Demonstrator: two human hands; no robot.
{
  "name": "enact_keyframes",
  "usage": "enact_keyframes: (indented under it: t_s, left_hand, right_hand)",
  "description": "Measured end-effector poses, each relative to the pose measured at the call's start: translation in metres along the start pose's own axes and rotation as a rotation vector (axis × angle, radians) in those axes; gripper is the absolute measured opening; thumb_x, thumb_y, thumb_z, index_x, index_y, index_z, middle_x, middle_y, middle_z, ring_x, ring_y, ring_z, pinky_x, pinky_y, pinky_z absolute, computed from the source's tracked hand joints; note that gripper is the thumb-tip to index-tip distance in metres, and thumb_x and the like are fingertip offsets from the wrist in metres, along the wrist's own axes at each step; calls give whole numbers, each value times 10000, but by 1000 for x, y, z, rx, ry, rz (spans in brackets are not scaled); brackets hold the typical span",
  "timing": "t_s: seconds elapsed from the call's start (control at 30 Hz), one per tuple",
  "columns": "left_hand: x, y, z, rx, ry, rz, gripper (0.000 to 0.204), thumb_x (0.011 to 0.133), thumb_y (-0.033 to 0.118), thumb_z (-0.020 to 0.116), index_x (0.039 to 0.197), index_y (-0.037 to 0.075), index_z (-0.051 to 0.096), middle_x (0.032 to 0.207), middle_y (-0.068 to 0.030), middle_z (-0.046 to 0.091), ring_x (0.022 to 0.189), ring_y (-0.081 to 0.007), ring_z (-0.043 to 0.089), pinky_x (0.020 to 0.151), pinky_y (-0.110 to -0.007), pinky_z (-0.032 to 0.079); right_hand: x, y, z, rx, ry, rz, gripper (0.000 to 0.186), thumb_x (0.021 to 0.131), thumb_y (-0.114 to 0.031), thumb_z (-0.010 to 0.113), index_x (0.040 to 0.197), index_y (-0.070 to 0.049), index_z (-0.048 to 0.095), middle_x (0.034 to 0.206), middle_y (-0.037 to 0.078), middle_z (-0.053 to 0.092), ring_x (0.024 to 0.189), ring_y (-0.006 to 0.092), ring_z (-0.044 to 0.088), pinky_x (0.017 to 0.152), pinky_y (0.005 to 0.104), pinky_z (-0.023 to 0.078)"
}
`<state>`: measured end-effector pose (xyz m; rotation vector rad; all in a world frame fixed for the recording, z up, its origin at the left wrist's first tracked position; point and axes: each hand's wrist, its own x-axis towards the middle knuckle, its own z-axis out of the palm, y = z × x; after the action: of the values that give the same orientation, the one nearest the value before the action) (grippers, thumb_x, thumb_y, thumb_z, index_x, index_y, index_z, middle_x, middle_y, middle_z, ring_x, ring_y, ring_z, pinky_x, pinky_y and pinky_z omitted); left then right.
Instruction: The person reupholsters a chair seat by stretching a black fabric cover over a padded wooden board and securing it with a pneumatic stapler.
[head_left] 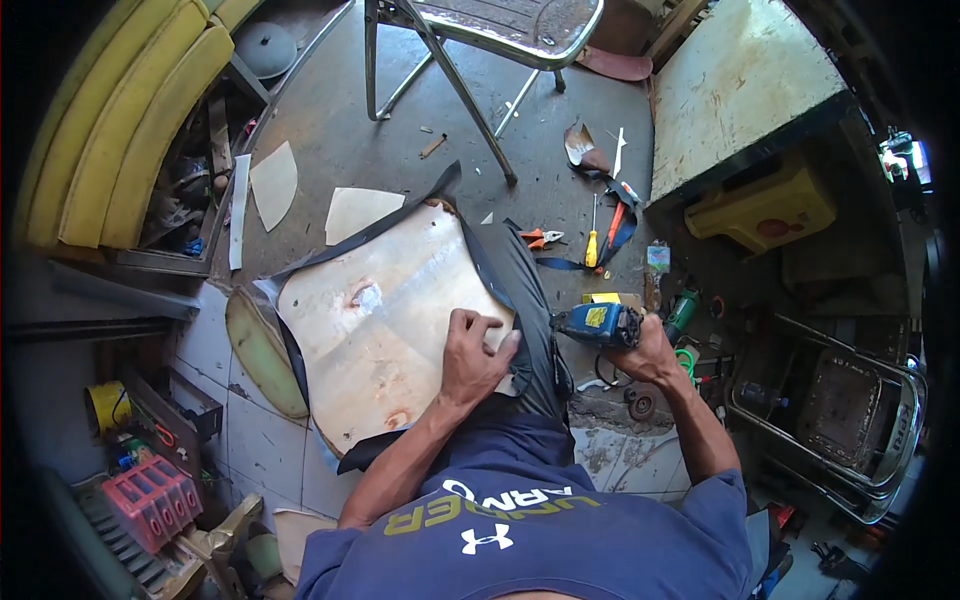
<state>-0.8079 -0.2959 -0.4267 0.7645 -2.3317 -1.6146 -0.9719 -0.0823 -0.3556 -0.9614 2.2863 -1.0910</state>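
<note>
Across my lap lies a pale, stained seat board (pixel 375 290), underside up, with a dark cover (pixel 482 255) folded round its edges. My left hand (pixel 475 360) rests at the board's right edge, fingers curled and thumb pressing at the cover's folded edge. To the right, my right hand (pixel 645 355) is wrapped round a blue staple gun (pixel 598 325) with a yellow label. Its nose points left toward the board and stands apart from it. The grip is partly hidden by the hand.
Pliers (pixel 541 238), a yellow-handled screwdriver (pixel 591 248) and a brush (pixel 657 262) lie on the floor ahead. A folding chair (pixel 510 30) stands at the back. Yellow foam pads (pixel 110 130) are stacked left; metal chair frames (pixel 835 410) lie right. A pink plastic container (pixel 150 503) sits lower left.
</note>
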Motion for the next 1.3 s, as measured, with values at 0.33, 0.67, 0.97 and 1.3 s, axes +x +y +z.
enact_keyframes:
  t_s: [0.33,0.67,0.97,1.3]
  left_hand:
    - [-8,-25,18,-12,-11,307,168,773,85,744,703,-2,618,879,-115,583,870,-303,556,753,-412,477]
    - [-4,-32,11,-2,-88,343,170,784,94,771,781,-38,664,1009,-152,614,978,-324,599,847,-411,517]
    - [-11,-35,10,-54,-91,257,151,761,71,779,748,-22,661,1117,-173,565,1055,-327,580,866,-407,540]
    - [-12,-33,8,28,8,331,165,753,68,768,863,-9,673,1101,-157,563,976,-301,629,832,-404,563]
  right_hand:
    - [37,8,7,-192,-252,-31,258,752,-221,776,926,-39,724,736,183,703,660,379,688,641,450,544]
    - [63,-5,14,-300,-386,-64,298,730,-238,793,935,-30,730,755,190,713,687,388,697,658,465,556]
    - [37,7,19,-230,-418,-2,325,718,-220,785,978,-32,742,782,196,726,707,377,714,671,450,574]
    - [9,3,24,-194,-381,-1,309,697,-178,785,964,-30,740,746,187,708,681,368,707,647,421,563]
